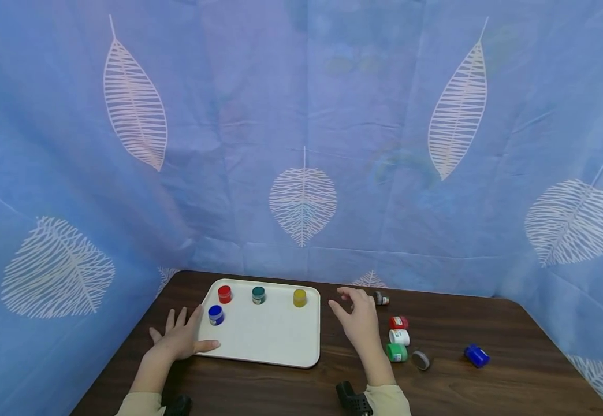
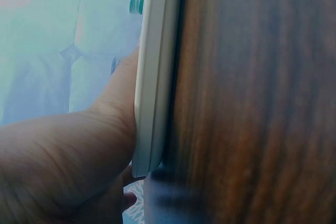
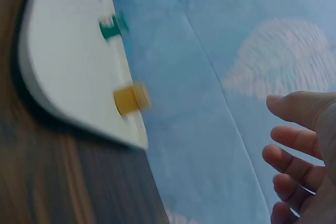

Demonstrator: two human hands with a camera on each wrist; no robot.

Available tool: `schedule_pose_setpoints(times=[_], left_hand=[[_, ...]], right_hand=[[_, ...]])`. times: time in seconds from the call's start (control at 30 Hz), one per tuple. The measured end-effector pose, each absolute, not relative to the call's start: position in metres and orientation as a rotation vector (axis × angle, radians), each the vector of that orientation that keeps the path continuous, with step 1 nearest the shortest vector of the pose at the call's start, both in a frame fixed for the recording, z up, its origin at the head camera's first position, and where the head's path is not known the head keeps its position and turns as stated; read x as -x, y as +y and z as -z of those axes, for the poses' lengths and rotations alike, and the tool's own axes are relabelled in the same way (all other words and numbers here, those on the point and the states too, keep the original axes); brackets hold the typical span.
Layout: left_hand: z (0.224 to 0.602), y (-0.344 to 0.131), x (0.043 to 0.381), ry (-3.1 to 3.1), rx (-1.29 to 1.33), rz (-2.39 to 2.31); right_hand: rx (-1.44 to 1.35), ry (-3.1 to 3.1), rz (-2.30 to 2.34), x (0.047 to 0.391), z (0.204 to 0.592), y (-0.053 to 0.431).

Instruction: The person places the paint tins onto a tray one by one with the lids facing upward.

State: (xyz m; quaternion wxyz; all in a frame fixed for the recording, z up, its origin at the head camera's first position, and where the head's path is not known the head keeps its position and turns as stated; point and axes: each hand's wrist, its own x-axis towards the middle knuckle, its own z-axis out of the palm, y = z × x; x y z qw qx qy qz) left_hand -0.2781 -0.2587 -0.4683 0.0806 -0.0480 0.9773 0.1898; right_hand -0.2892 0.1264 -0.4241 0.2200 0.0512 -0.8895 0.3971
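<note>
My left hand rests at the left end of a white tray, fingers spread, with the thumb across its near rim. In the left wrist view the thumb side of that hand lies against the tray's edge. Standing in the tray are small paint jars: a red jar, a dark green jar, a yellow jar and a blue jar close to my left fingers. My right hand hovers just right of the tray, fingers loosely bent, holding nothing. The right wrist view shows its fingers apart.
Right of my right hand, a red jar, a white jar and a green jar lie on their sides. A dark jar lies behind them, a grey-black one nearer. Another blue jar lies farther right on the table.
</note>
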Motion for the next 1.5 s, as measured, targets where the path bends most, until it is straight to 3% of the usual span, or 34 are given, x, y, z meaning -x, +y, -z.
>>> schedule_pose_setpoints(times=[0.57,1.5], left_hand=[[0.469,-0.258,0.283,2.924,0.149,-0.539],[0.470,-0.260,0.280,2.917,0.120,-0.574]], right_hand=[[0.140,-2.311,-1.019,0.282,0.420,0.216],[0.712,-2.245,-1.068,0.246,0.472,0.353]])
